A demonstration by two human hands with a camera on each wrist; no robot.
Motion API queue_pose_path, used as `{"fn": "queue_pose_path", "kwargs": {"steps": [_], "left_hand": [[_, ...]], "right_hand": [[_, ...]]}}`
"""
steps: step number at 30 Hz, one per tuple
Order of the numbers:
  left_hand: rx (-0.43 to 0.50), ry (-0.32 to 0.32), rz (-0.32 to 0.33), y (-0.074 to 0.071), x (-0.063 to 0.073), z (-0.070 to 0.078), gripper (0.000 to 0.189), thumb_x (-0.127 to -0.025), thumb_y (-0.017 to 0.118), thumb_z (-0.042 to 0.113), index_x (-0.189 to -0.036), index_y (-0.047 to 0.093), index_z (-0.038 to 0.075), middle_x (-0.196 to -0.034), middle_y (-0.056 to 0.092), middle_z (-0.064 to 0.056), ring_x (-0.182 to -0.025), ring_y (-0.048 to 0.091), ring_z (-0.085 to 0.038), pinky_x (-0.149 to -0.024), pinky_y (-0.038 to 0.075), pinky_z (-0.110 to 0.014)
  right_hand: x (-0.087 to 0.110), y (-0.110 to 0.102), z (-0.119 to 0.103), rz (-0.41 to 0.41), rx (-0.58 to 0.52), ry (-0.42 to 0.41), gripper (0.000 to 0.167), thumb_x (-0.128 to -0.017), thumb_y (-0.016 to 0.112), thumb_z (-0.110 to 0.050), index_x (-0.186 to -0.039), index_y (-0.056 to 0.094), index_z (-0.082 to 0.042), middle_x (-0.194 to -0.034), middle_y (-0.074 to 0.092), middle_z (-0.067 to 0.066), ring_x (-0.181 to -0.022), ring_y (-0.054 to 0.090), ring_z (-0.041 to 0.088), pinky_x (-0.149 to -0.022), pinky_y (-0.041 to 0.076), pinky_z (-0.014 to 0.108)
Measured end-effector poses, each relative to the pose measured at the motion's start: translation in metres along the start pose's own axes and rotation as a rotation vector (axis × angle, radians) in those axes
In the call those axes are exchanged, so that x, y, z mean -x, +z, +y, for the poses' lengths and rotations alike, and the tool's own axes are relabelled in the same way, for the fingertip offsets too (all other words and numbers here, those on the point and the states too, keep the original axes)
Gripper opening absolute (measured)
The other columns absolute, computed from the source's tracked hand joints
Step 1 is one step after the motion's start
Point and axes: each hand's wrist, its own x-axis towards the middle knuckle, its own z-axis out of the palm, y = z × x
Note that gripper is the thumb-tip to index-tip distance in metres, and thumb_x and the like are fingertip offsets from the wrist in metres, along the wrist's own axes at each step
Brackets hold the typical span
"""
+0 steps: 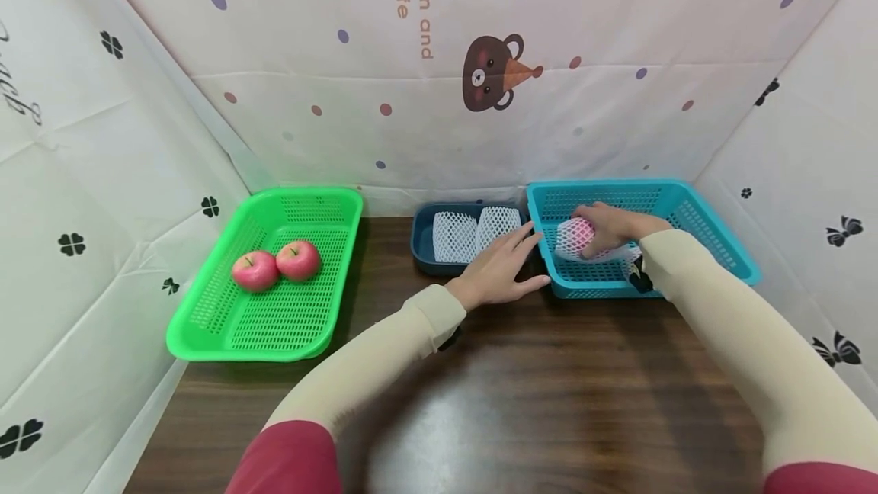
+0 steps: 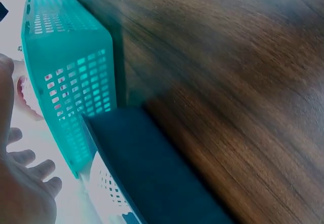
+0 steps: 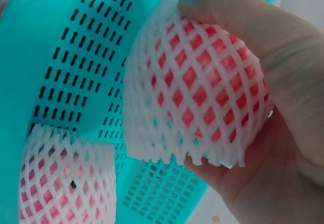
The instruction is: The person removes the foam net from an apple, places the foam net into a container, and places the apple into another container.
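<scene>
In the blue plastic basket (image 1: 604,184) on the right, my right hand (image 1: 610,226) grips a red apple (image 3: 202,92) sleeved in a white foam net. The thumb presses on the net's upper side, and the other fingers are mostly hidden behind the fruit. A second netted apple (image 3: 68,183) lies in the same basket, at lower left in the right wrist view. My left hand (image 1: 497,269) holds nothing; its fingers are spread and extended, fingertips right at the basket's left rim. Below and behind it, white foam nets (image 1: 455,237) lie in a navy tray (image 1: 439,268).
On the left, a green plastic basket (image 1: 284,334) holds two bare red apples (image 1: 298,260). All of it stands on a dark wooden table (image 1: 521,402). White printed cloth (image 1: 295,128) hangs behind and along both sides.
</scene>
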Motion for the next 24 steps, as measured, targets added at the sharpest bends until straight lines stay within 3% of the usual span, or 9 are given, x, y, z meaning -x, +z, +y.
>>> {"fn": "queue_pose_path", "kwargs": {"steps": [7, 12, 18, 24], "left_hand": [[-0.005, 0.041, 0.009, -0.002, 0.006, -0.005, 0.084, -0.1, 0.053, 0.061, -0.163, 0.025, 0.012, -0.171, 0.015, -0.011, -0.156, 0.021, -0.023, -0.125, 0.019, -0.039], [-0.022, 0.043, 0.035, -0.002, 0.01, -0.008, 0.089, -0.095, 0.057, 0.066, -0.163, 0.028, 0.015, -0.17, 0.019, -0.011, -0.154, 0.025, -0.023, -0.124, 0.023, -0.041], [0.032, -0.023, 0.063, -0.006, 0.018, -0.012, 0.09, -0.091, 0.061, 0.068, -0.16, 0.031, 0.017, -0.168, 0.025, -0.01, -0.151, 0.03, -0.025, -0.122, 0.029, -0.044], [0.087, -0.087, 0.1, -0.012, 0.031, -0.019, 0.091, -0.091, 0.062, 0.066, -0.16, 0.031, 0.015, -0.167, 0.026, -0.009, -0.152, 0.028, -0.026, -0.122, 0.027, -0.046]], "right_hand": [[0.005, 0.002, 0.0, 0.05, -0.006, -0.013, 0.077, -0.085, 0.083, -0.021, -0.145, 0.042, 0.003, -0.126, 0.055, 0.026, -0.105, 0.058, 0.039, -0.082, 0.054, 0.056], [0.01, 0.003, 0.0, 0.069, -0.021, -0.004, 0.079, -0.085, 0.082, -0.019, -0.148, 0.04, 0.001, -0.131, 0.049, 0.028, -0.108, 0.054, 0.039, -0.083, 0.052, 0.055], [0.017, 0.003, 0.0, 0.108, -0.046, -0.037, 0.077, -0.084, 0.081, -0.016, -0.147, 0.04, -0.001, -0.132, 0.045, 0.029, -0.106, 0.053, 0.039, -0.08, 0.052, 0.053], [0.023, 0.002, -0.001, 0.133, -0.062, -0.074, 0.075, -0.085, 0.08, -0.016, -0.147, 0.04, -0.002, -0.133, 0.044, 0.028, -0.104, 0.053, 0.037, -0.078, 0.051, 0.051]]}}
